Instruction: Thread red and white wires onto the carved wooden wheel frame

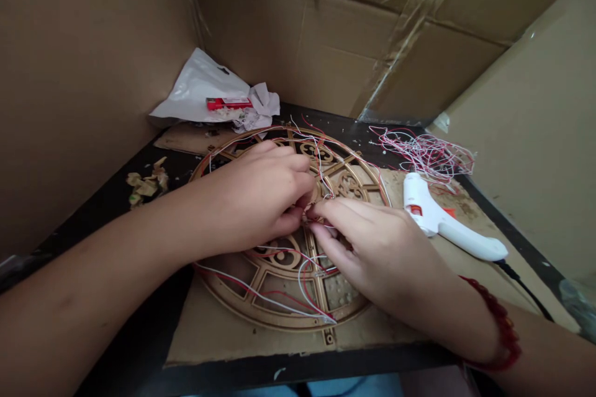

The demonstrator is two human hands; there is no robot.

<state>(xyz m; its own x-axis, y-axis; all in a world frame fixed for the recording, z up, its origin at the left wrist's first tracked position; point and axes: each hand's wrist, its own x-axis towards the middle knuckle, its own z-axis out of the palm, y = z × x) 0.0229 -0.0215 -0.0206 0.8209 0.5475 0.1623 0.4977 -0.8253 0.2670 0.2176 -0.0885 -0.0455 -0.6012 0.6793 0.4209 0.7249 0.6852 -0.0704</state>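
A round gold-coloured openwork frame (pixel 254 317) with scroll ornaments lies flat in front of me. Thin red and white wires (pixel 279 305) run around its rim and along its spokes. Over the middle of the frame, my left hand (pixel 270 198) is closed, its thumb and finger pinching a thin wire. From the right, my right hand (pixel 377 242) meets it fingertip to fingertip, also pinching wire. The bit of wire between the fingertips is small and mostly covered by them.
Beneath the frame is a cardboard sheet (pixel 223 344) on a black table. At right lie a white glue gun (pixel 447 223) with a black cord and a tangle of wires (pixel 428 155). A white plastic bag (pixel 200 90), red lighter (pixel 228 103) and scraps (pixel 146 185) are at left. Cardboard walls surround this.
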